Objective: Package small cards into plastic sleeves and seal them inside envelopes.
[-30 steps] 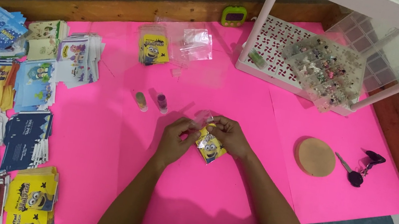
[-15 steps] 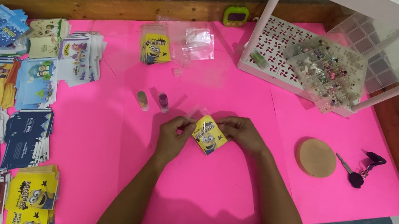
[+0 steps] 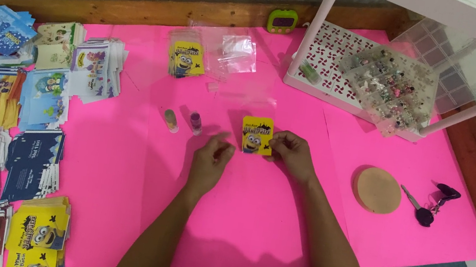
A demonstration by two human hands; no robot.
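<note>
My right hand (image 3: 291, 152) lies palm down on the pink table sheet (image 3: 247, 231), forearm running back toward 5 o'clock; its fingertips pinch the right edge of one small yellow cartoon card (image 3: 257, 135), which lies flat near the sheet's centre. My left hand (image 3: 210, 160) rests just at 8 o'clock of the card, forearm trailing toward 7 o'clock, fingers loosely curled with thumb and forefinger close together, holding nothing and not touching the card.

Count of items:
- Two small vials (image 3: 183, 122) stand side by side at 9 o'clock of the card, one pale, one purple.
- One bagged stack of yellow cards (image 3: 186, 59) sits at 11 o'clock.
- Clear plastic bags (image 3: 237, 53) lie at 12 o'clock; their number cannot be told.
- One green timer (image 3: 282, 21) rests on the wooden edge at 12 o'clock.
- One white lattice rack (image 3: 331, 59) bears one clear bead box (image 3: 388, 84) at 2 o'clock.
- One round cork coaster (image 3: 378, 190) and one bunch of keys (image 3: 433, 201) lie at 3 to 4 o'clock.
- Many card piles (image 3: 3, 113) fill the 9 o'clock margin.
</note>
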